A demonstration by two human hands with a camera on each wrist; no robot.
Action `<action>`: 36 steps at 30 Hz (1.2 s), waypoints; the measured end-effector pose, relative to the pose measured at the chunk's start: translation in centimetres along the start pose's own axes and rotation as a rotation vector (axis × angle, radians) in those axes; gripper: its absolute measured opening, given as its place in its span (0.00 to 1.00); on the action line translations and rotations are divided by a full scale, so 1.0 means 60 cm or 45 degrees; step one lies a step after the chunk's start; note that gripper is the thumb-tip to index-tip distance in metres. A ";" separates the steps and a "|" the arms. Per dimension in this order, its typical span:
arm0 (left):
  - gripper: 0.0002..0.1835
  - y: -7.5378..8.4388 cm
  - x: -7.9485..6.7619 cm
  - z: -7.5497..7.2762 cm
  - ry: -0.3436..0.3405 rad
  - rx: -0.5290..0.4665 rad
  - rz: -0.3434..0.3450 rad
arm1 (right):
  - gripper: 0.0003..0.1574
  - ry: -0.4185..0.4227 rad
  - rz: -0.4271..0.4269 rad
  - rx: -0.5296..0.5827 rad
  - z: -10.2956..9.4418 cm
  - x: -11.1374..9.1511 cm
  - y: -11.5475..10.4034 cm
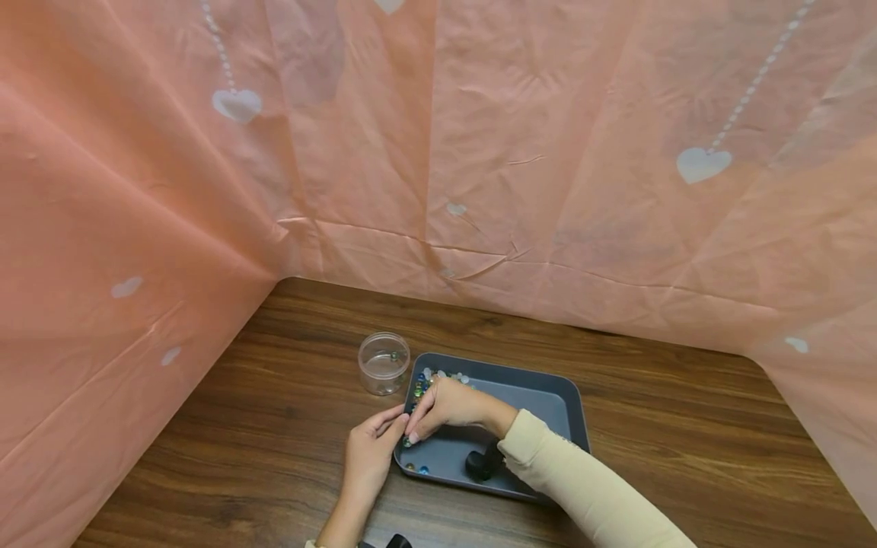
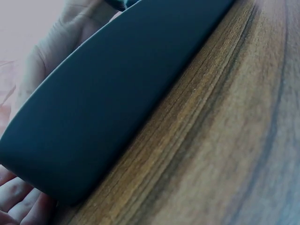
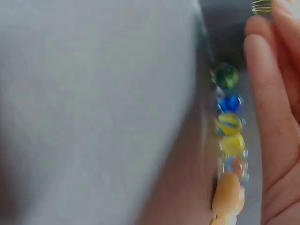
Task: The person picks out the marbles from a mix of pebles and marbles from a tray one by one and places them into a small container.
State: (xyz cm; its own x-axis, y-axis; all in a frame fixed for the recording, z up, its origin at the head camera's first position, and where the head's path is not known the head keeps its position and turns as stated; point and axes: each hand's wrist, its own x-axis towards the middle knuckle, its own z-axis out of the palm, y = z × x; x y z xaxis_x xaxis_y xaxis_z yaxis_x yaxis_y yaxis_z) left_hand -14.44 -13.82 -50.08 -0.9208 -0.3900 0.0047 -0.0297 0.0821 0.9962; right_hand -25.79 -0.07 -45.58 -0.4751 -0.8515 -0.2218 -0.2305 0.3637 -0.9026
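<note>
Glass marbles [image 3: 229,124] in several colours line the left side of a dark grey tray [image 1: 572,411]. My right hand [image 1: 448,403] reaches over that side with thumb and finger pinching a marble [image 1: 407,441]; in the right wrist view, a yellow-streaked marble [image 3: 261,6] shows at the fingertips. On the tray's left rim is my left hand [image 1: 370,453], its thumb and fingers gripping the edge. The left wrist view is mostly filled by the tray's outer wall [image 2: 103,93]; curled fingers [image 2: 21,199] show beneath its corner.
Just beyond the tray's far left corner stands a clear round plastic jar [image 1: 384,365] with a marble inside. A black rounded object [image 1: 479,464] appears over the tray by my right wrist. Pink cloth [image 1: 514,152] hangs around the wooden table [image 1: 274,426].
</note>
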 end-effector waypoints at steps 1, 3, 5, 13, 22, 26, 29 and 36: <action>0.14 0.000 0.000 0.000 0.006 0.000 -0.001 | 0.08 0.008 0.007 0.064 -0.005 0.000 0.002; 0.14 0.000 0.001 0.001 0.014 0.003 -0.006 | 0.10 0.021 0.010 0.156 -0.015 -0.002 0.005; 0.14 -0.001 0.002 0.001 0.018 0.000 -0.010 | 0.11 0.040 0.021 0.213 -0.025 -0.003 0.006; 0.15 0.000 0.002 0.001 0.022 -0.025 -0.011 | 0.16 0.134 0.008 0.305 -0.055 -0.001 -0.009; 0.14 -0.002 0.004 0.001 0.018 -0.023 -0.025 | 0.15 0.325 -0.040 0.293 -0.074 0.034 -0.047; 0.14 -0.004 0.005 0.002 0.029 -0.004 -0.033 | 0.14 0.378 -0.070 0.278 -0.077 0.051 -0.063; 0.13 -0.003 0.005 0.003 0.025 -0.003 -0.042 | 0.13 0.418 -0.071 0.163 -0.079 0.061 -0.071; 0.14 -0.004 0.003 0.002 0.012 -0.009 -0.038 | 0.05 0.483 -0.120 -0.394 -0.075 0.075 -0.087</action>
State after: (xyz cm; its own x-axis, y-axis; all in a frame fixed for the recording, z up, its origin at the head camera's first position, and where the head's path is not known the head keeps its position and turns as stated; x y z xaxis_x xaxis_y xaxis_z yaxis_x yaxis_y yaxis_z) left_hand -14.65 -13.80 -50.33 -0.9159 -0.4006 -0.0244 -0.0546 0.0641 0.9965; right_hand -30.58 -4.10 -40.22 -0.7025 -0.7094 0.0573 -0.5010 0.4357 -0.7478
